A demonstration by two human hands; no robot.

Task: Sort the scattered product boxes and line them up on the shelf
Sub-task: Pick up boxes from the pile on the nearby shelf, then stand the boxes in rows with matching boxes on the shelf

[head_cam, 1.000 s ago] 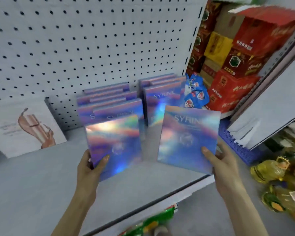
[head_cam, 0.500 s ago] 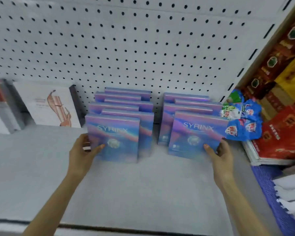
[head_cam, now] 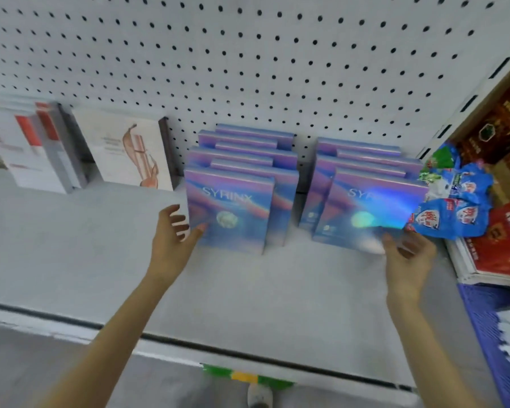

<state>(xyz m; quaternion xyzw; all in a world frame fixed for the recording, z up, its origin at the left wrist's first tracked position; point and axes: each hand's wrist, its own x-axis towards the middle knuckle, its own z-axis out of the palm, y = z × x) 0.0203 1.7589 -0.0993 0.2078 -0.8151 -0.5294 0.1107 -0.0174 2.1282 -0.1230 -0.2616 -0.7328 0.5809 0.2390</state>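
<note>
Two rows of shiny blue-purple SYRINX boxes stand upright on the grey shelf (head_cam: 248,295), one behind another, against the pegboard. The left row's front box (head_cam: 230,210) faces me, and my left hand (head_cam: 171,237) is at its lower left corner with fingers spread and the thumb tip touching its face. The right row's front box (head_cam: 365,210) leans back on the boxes behind it. My right hand (head_cam: 407,254) hovers just below its lower right corner, fingers loose, holding nothing.
White boxes with a pink figure (head_cam: 130,154) and red-striped boxes (head_cam: 33,148) stand at the left. Blue snack bags (head_cam: 454,207) lie right of the right row, with red cartons (head_cam: 507,240) beyond. A blue crate (head_cam: 495,325) sits at lower right.
Both boxes that I held in the air a second ago now stand at the front of their rows. My fingers have come off them and both hands have drawn back slightly.
</note>
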